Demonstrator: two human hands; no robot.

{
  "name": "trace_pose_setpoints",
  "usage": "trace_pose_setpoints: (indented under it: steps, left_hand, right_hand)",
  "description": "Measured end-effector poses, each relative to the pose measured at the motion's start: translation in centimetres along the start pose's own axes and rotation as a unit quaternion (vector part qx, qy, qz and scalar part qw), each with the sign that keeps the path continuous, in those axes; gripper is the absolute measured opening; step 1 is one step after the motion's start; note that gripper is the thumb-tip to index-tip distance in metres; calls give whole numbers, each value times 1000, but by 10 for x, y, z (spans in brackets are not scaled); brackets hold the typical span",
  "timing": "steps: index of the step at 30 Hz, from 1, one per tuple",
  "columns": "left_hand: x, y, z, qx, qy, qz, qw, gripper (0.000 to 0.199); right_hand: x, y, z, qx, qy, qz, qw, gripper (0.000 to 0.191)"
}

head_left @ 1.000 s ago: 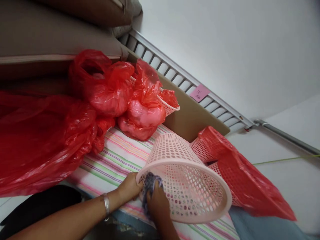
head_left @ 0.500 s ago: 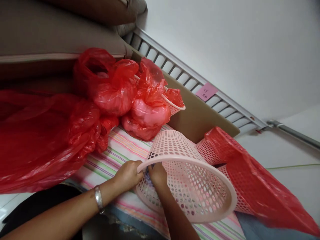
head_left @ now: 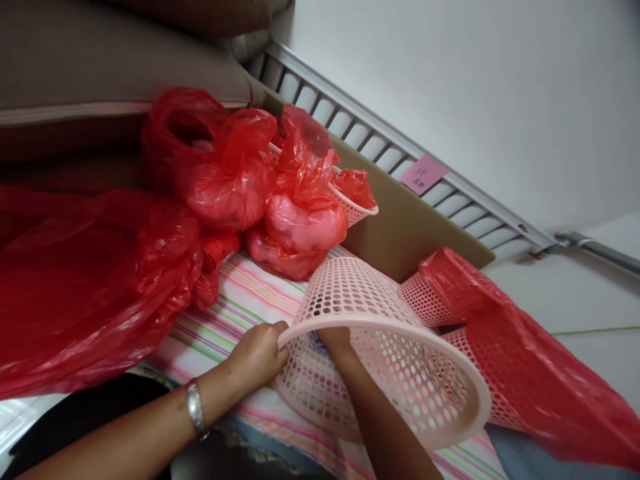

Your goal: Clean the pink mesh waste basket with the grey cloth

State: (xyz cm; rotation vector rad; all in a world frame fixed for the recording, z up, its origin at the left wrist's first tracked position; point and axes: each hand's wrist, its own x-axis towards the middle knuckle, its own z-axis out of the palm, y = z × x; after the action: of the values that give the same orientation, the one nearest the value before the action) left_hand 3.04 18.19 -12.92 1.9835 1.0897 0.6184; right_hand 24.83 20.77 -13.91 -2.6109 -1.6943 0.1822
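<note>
A pink perforated plastic wastebasket lies on its side, its mouth facing me. My left hand grips the left part of its rim, the fingers wrapped over the edge. Through the mouth reaches my right hand, which is inside against the upper left wall. A bit of something bluish-purple shows at its fingers, too little to name. The fingers of the right hand are mostly hidden by the rim and the wall. Under the basket is a striped cloth in pink, green and purple.
Tied red plastic bags stand behind, by another pink basket. A large red bag spreads at left. On the right, red plastic covers more pink baskets. A metal railing with a pink note runs along the wall.
My right hand has gone deeper into the basket, and its forearm has swung right. The left hand keeps its hold on the rim. The view has shifted slightly.
</note>
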Motion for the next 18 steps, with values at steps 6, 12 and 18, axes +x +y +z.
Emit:
trace_pose_setpoints:
  steps: [6, 12, 18]
  left_hand:
    - [-2, 4, -1, 17, 10, 0, 1000, 19]
    - [-11, 0, 16, -112, 48, 7, 993, 22]
    - [-21, -21, 55, -237, -77, -17, 968, 24]
  right_hand:
    - [-101, 5, 27, -120, -52, -13, 991, 52]
    - [-144, 10, 24, -116, -84, -15, 990, 53]
    - [-105, 22, 15, -125, -52, 40, 990, 47]
